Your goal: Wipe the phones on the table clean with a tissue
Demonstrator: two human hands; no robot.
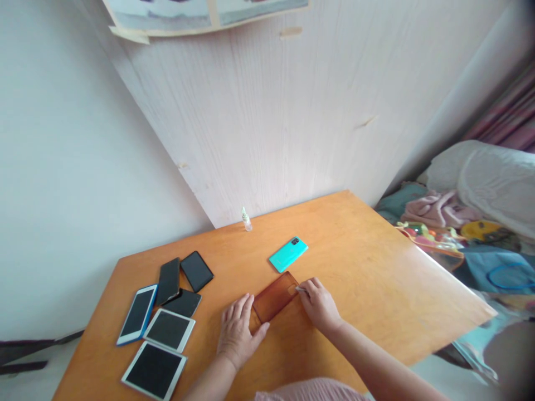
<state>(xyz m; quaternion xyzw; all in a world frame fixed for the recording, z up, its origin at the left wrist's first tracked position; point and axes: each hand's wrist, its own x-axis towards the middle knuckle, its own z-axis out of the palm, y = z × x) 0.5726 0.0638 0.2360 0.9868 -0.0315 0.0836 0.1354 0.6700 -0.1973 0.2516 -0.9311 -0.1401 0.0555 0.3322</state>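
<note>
head view: toward the near edge of the table [368, 267] lies a brown phone case [273, 301], left hand [240, 328] spread at one end, right hand [320, 305] pinching a pale scrap [300, 288] (too small to identify) at the other.

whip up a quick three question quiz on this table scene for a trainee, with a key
1. True or false: the turquoise phone lies with its back facing up.
2. Fill in the blank: the small bottle stands near the ____ edge of the table, by the wall panel.
3. Which of the person's hands is at the cutout end of the reddish-brown phone case?

Key:
1. True.
2. Far.
3. The right hand; the left hand is at the other end.
</note>
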